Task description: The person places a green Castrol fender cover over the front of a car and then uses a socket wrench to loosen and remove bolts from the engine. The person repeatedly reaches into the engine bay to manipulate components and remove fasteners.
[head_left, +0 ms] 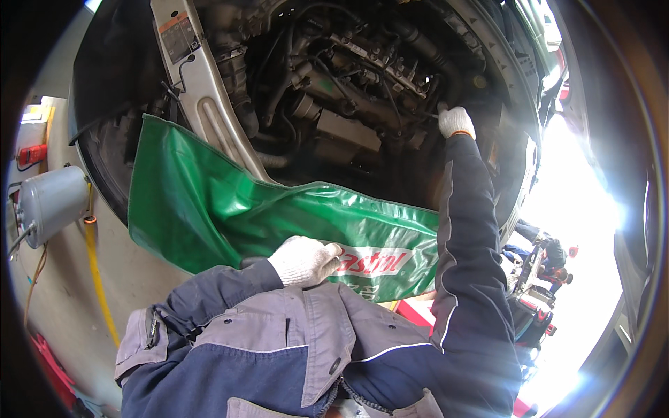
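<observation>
My left hand, in a white knit glove, is held in front of my chest over the lower edge of a green vinyl fender cover. Its fingers are curled together, and their inner side is hidden. My right hand, gloved the same way, reaches into the engine bay at its right side. Those fingers are closed beside the engine. A thin light bar seems to stick out to their left, but what they grip is too dark and small to name.
A pale metal crossbar runs along the bay's left front. At far left stands a grey cylindrical tank, with a yellow floor line near it. People and equipment are at the right, beside bright glare.
</observation>
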Motion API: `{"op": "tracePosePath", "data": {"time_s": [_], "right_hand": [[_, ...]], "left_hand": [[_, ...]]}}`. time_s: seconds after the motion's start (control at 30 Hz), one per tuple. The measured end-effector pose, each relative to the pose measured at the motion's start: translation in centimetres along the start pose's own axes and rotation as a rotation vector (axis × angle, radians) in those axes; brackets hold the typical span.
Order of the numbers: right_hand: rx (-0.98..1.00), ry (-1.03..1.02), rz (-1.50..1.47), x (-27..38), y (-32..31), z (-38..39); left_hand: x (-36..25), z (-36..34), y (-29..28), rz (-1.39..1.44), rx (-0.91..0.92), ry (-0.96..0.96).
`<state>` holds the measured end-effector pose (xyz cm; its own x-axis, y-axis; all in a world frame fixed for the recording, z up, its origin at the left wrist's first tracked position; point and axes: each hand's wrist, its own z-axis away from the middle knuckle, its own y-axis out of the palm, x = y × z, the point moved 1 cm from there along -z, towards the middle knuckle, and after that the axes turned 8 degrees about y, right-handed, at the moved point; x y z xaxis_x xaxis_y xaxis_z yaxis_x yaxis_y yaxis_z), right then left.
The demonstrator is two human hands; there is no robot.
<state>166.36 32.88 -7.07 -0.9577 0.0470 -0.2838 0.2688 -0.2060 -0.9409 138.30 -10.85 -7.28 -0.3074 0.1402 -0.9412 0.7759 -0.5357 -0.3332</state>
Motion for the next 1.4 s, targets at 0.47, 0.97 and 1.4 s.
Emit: {"op": "tracePosePath", "data": {"time_s": [0.47,0.97,1.4], "right_hand": [[-0.095,-0.195,-0.276,-0.1,-0.9,1.6],[-0.077,0.12,-0.207,0.5,-1.2,1.8],[-0.189,-0.172,-0.237,0.2,-1.7,2.4]], "left_hand": [[0.0,0.0,0.0,-0.012,0.016,-0.006],[0.1,-0.1,-0.1,0.015,0.029,-0.022],[0.0,-0.1,-0.1,-0.008,0.029,-0.019]]}}
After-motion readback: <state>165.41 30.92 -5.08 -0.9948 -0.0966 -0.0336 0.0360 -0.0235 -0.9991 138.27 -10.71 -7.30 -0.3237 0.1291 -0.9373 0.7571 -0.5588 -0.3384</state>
